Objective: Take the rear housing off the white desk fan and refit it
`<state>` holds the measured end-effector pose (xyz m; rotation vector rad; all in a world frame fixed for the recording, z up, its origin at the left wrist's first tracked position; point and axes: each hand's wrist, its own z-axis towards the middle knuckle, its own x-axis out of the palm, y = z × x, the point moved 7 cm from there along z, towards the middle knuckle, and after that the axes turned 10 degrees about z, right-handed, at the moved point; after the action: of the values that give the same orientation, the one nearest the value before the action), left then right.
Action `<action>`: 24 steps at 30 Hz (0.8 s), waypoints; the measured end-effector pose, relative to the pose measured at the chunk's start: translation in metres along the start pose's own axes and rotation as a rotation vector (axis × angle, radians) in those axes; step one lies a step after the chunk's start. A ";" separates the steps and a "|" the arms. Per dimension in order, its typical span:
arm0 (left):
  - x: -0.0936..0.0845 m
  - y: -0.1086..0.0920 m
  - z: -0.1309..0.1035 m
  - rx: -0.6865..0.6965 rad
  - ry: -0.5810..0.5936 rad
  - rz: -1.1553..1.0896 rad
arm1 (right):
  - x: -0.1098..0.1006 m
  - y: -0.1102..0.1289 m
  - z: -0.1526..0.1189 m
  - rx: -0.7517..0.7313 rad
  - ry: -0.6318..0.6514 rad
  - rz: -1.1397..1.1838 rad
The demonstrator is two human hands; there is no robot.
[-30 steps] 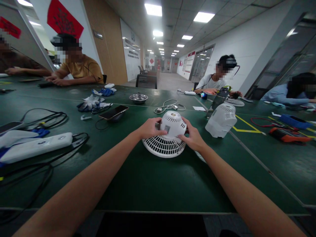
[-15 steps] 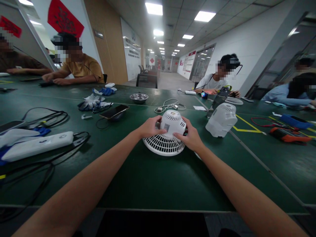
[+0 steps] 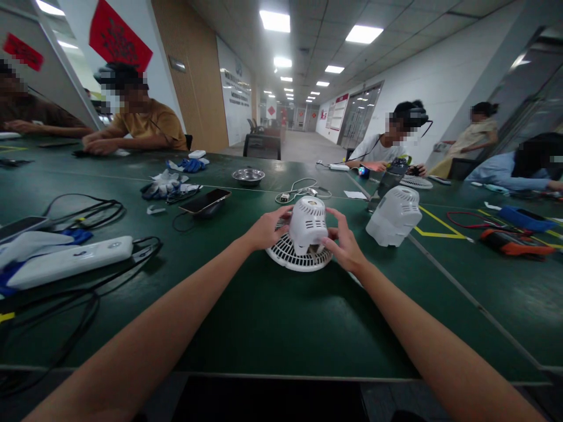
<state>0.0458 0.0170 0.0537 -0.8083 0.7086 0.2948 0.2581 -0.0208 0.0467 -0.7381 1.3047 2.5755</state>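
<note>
A white fan part, a slotted motor housing (image 3: 309,221) on a round grille (image 3: 288,255), rests on the green table in front of me. My left hand (image 3: 269,227) grips the housing's left side. On the other side, my right hand (image 3: 345,241) holds it with thumb and fingers at its edge. The housing's slots and an opening low on its near side face me; the grille lies flat beneath it. A separate white plastic housing (image 3: 394,215) stands to the right, in front of a dark bottle (image 3: 391,179).
A metal bowl (image 3: 248,176), white cable (image 3: 301,190) and phone (image 3: 205,201) lie farther back. Gloves (image 3: 165,184), a power strip (image 3: 73,262) and black cords are at left. A multimeter (image 3: 516,242) lies at right. Several people sit around the table; one person stands behind.
The housing and grille have turned in my hands, so the label has gone from view and side slots and an opening face me. My right fingers have shifted. A standing person has appeared at right.
</note>
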 end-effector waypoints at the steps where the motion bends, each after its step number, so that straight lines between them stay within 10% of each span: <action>1: 0.000 -0.002 -0.001 0.009 0.005 -0.032 | 0.002 -0.001 -0.001 0.011 0.016 0.022; 24: 0.007 -0.028 -0.001 0.079 -0.017 0.121 | 0.006 0.006 0.001 0.031 0.084 -0.005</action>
<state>0.0646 -0.0025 0.0639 -0.6880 0.7500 0.3804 0.2504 -0.0244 0.0489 -0.8516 1.3611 2.5403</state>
